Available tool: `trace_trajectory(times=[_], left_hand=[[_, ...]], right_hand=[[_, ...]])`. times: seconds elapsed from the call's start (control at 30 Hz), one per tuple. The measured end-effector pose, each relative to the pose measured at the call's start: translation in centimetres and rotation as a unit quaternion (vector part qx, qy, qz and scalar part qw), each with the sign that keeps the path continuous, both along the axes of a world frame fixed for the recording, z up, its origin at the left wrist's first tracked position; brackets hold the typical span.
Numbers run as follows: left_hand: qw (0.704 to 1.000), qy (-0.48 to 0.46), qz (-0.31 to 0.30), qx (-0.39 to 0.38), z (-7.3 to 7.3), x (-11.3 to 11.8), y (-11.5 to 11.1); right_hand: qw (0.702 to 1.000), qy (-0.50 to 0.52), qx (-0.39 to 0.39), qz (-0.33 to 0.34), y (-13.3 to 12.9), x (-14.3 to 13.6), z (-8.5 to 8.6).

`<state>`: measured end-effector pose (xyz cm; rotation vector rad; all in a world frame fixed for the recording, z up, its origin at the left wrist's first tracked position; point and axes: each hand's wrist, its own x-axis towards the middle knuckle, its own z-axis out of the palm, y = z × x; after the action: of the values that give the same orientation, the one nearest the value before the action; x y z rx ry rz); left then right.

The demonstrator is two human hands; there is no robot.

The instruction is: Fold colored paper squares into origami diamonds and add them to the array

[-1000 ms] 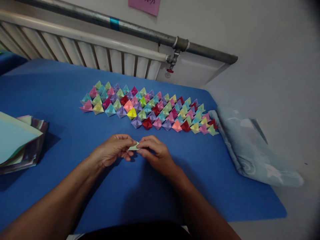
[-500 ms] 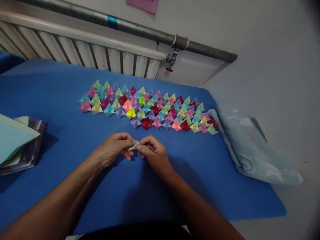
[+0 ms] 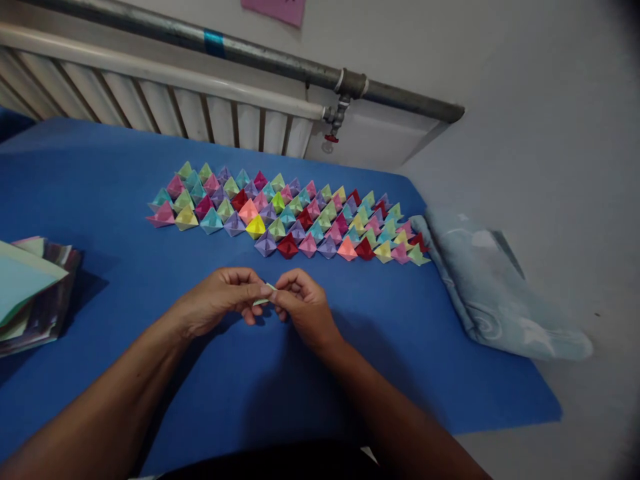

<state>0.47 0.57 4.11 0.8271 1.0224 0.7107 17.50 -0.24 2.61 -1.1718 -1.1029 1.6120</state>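
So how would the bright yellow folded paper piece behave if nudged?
The bright yellow paper piece would probably slide easily, being thin folded paper. Pushed back, it may bump the close-set coral piece. Its crisp folds suggest it would keep its shape if lightly touched, but crush if squeezed.

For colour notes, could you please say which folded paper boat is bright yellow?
The bright yellow paper boat, between a purple boat and a pale green boat; other yellow boats are paler.

Single head-worn view, facing forward and down, near hands [image 3: 217,303].
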Motion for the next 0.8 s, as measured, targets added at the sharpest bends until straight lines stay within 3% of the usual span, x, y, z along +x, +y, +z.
trace_trajectory(times=[0.13,0.27,0.47,0.8], left_hand=[[1.000,0.009,-0.013,-0.009,0.1,-0.2,0.1],[1.000,0.000,0.013,-0.010,0.0,-0.2,0.1],[1.000,-0.004,0.020,-0.015,0.2,-0.1,0.0],[0.999,-0.023,0.010,-0.031,0.2,-0.1,0.1]], right_hand=[[1.000,-0.013,-0.001,0.020,0.2,0.3,-0.1],[1.000,-0.018,0.007,0.010,0.5,1.0,-0.2],[0.996,-0.057,0.018,0.065,0.6,1.5,0.1],[0.992,-0.088,0.066,0.058,0.2,1.1,-0.3]])
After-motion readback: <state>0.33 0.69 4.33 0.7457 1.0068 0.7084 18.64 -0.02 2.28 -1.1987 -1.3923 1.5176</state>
